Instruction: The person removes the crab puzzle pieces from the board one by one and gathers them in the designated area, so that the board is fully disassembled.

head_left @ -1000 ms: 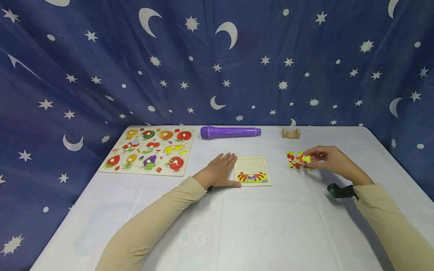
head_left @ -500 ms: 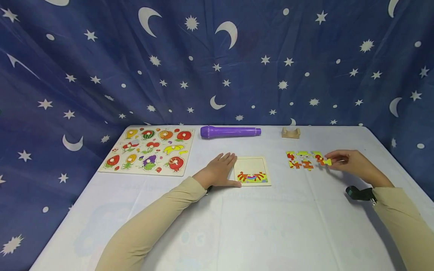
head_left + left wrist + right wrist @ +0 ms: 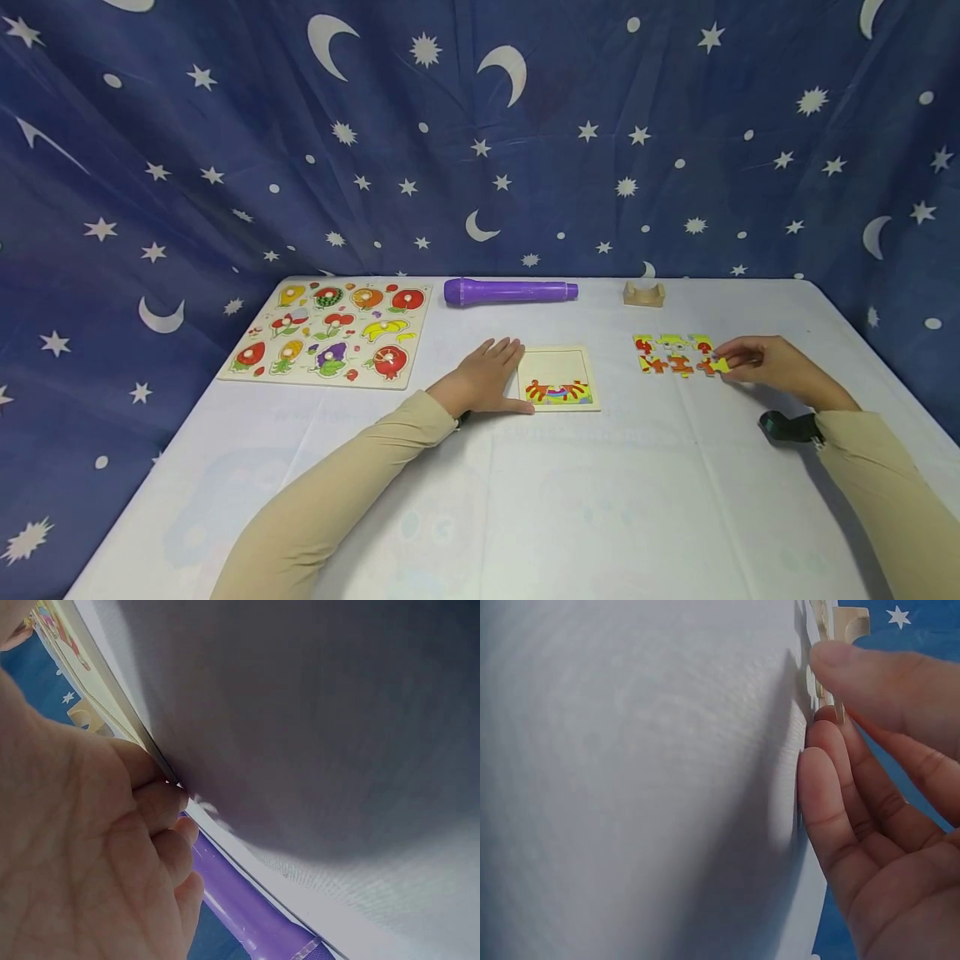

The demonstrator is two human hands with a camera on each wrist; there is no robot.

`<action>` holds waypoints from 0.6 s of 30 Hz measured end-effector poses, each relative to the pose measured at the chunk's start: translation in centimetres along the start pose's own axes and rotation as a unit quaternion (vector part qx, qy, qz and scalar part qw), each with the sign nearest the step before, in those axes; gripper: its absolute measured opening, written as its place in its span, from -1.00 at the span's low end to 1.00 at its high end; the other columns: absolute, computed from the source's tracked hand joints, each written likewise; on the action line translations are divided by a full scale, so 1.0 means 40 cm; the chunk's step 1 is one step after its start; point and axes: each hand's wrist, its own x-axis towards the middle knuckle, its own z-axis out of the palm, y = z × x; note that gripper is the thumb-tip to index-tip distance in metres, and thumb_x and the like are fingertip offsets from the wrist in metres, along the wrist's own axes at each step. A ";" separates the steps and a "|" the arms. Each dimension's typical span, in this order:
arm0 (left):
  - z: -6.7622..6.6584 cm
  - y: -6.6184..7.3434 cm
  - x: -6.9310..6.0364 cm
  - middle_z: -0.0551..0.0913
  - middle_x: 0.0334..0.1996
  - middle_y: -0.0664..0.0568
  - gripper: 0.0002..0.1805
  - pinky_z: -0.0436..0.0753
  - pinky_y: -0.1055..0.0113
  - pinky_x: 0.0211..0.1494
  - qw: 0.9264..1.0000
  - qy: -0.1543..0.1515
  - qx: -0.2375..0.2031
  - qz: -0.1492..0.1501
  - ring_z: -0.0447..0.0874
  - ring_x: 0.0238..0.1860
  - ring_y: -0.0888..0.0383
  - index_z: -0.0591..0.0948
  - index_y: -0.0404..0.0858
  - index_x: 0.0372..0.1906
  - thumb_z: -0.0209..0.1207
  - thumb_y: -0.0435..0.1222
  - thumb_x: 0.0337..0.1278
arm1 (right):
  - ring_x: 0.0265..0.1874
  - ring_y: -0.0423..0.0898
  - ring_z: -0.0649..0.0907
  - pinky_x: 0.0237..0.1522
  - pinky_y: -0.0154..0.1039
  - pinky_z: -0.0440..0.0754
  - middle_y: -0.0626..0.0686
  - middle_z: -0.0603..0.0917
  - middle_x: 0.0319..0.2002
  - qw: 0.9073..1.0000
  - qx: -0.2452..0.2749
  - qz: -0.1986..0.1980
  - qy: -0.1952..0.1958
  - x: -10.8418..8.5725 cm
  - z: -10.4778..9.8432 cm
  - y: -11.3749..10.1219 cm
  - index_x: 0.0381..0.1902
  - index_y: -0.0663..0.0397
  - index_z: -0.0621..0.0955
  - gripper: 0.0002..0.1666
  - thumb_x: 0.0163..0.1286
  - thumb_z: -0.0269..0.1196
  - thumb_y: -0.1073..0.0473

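Note:
In the head view, my left hand (image 3: 486, 377) lies with fingers spread against the left edge of a small wooden puzzle tray (image 3: 555, 364). Pieces with red, yellow and rainbow colours (image 3: 557, 392) fill the tray's lower part; bare wood shows above them. To the right, my right hand (image 3: 776, 367) pinches a red and yellow puzzle piece (image 3: 714, 366) by its right side, low at the table. This piece sits at the lower right of a group of loose puzzle pieces (image 3: 678, 364). The right wrist view shows only a thin piece edge (image 3: 839, 712) between thumb and fingers.
A fruit peg puzzle board (image 3: 330, 336) lies at the table's far left. Behind the tray is a purple microphone-shaped toy (image 3: 510, 292), and a small notched wooden block (image 3: 643, 294) stands at the back right. A starry blue cloth (image 3: 420, 167) hangs behind the table.
My right hand has moved rightward with the puzzle piece from over the middle of the group, then slightly back left and lower. The piece now looks flatter. My left hand has stayed put.

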 end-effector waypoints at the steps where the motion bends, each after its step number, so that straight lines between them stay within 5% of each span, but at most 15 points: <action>1: 0.001 0.000 0.001 -0.01 0.50 -0.06 0.11 -0.06 0.18 0.56 1.000 0.000 0.001 0.000 -0.09 0.52 0.06 -0.03 -0.26 0.48 -0.12 0.43 0.03 | -0.29 -0.18 0.57 -0.38 -0.48 0.58 0.26 0.64 -0.16 1.000 0.002 -0.001 -0.001 0.000 0.000 -0.001 0.06 0.38 0.52 -0.44 0.12 0.37 0.22; 8: 0.002 0.000 0.000 0.00 0.50 -0.07 0.14 -0.04 0.16 0.56 1.000 0.005 0.003 0.001 -0.08 0.52 0.04 -0.03 -0.26 0.48 -0.13 0.45 0.00 | -0.29 -0.26 0.56 -0.35 -0.50 0.59 0.30 0.62 -0.09 1.000 0.005 -0.004 -0.010 0.001 0.000 0.000 0.08 0.39 0.51 -0.43 0.12 0.36 0.23; 18: 0.006 -0.001 0.001 -0.02 0.50 -0.06 0.14 -0.07 0.18 0.57 1.000 0.001 -0.005 0.000 -0.11 0.52 0.04 -0.06 -0.26 0.49 -0.12 0.44 0.01 | -0.40 -0.28 0.47 -0.43 -0.46 0.53 0.14 0.62 -0.27 1.000 -0.003 -0.008 -0.018 0.001 -0.002 -0.004 -0.01 0.46 0.54 -0.50 0.12 0.34 0.27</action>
